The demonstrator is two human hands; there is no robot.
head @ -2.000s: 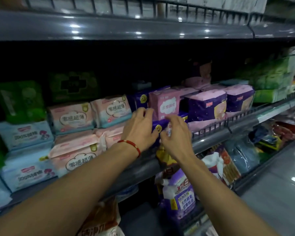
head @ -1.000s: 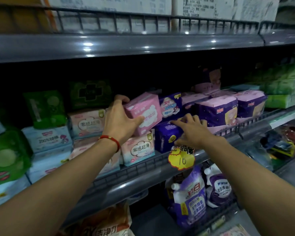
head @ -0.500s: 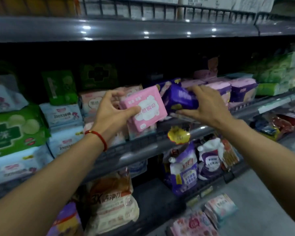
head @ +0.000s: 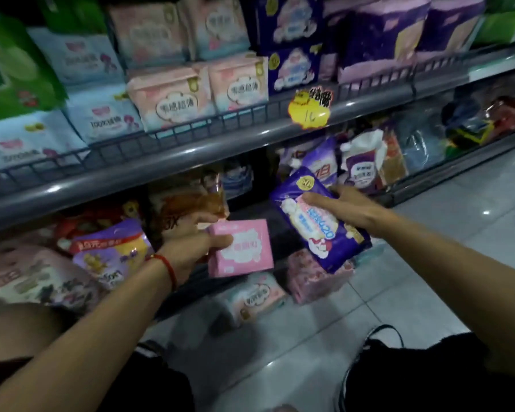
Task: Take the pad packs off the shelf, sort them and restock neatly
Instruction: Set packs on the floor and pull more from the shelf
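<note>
Hands: left (head: pixel 191 245) grips pink pack (head: pixel 244 248), right (head: pixel 344 205) purple pack (head: pixel 315 224).

Person, head-camera view. Both forearms bare, no sleeves showing. Left hand (head: pixel 191 248): thin red cord bracelet (head: pixel 165 267) just behind it at the wrist (one small gold-coloured bead). Right hand (head: pixel 344 208): wrist unadorned. Dark black garment (head: pixel 414 379) below the forearms.

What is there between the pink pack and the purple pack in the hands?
In the head view, nothing: only a dark gap separates the pink pack from the purple pack.
</note>
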